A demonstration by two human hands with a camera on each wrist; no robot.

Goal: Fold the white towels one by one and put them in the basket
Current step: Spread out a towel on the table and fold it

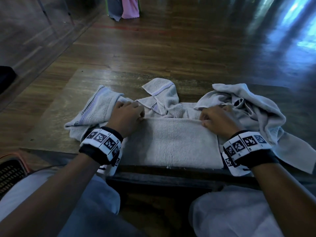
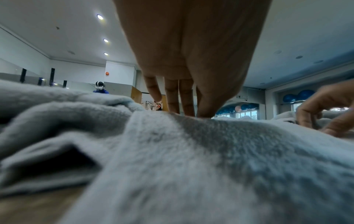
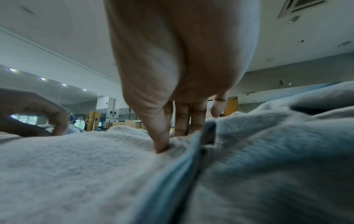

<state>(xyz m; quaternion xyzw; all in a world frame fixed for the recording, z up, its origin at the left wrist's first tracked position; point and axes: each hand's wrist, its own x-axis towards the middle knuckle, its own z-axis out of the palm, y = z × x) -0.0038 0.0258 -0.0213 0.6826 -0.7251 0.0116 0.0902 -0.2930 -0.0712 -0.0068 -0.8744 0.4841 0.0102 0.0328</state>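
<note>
Folded towel [image 1: 171,142] centre on table [image 1: 119,77]; basket [image 1: 10,170] left

Dark, glossy wooden floor [image 1: 171,41] stretches beyond the hands, catching bluish window glare to their right. Grey and pink cloth [image 1: 124,7] hangs far ahead. Overhead, a white ceiling with recessed spotlights [image 2: 100,17]; blue balloons [image 2: 298,95] by the windows.

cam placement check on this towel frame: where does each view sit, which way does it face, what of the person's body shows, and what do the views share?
Head: on the head, looking forward and down at the table; shows both forearms, left hand and right hand pinching the towel, basket at lower left.
Left wrist: low, looking along the left hand; the right hand shows at the right edge.
Right wrist: low, looking along the right hand; the left hand shows at the left edge.
Shared: all three show both hands and the towel.
</note>
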